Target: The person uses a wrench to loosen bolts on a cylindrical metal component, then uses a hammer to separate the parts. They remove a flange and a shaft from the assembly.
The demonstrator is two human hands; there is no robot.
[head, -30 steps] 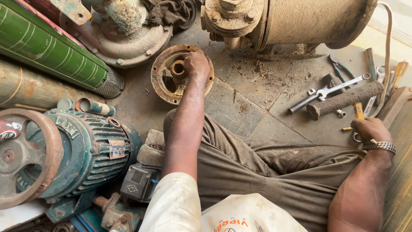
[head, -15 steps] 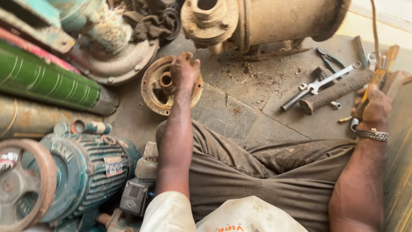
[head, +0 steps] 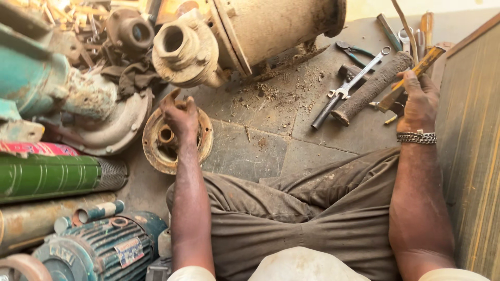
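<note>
Cream short sleeves [head: 190, 273], dusty olive trousers [head: 312, 218], steel chain bracelet [head: 416, 137].

The left hand [head: 179, 115] rests on a round pump cover [head: 177, 139] lying on the floor [head: 250, 145], just in front of the big pump housing [head: 250, 36]. To the right lie a wrench [head: 350, 87] and a rough cylinder [head: 372, 88], side by side. The right hand [head: 416, 101] holds a flat tool [head: 411, 78] beside them. Motors [head: 99, 250] lie at the left.
</note>
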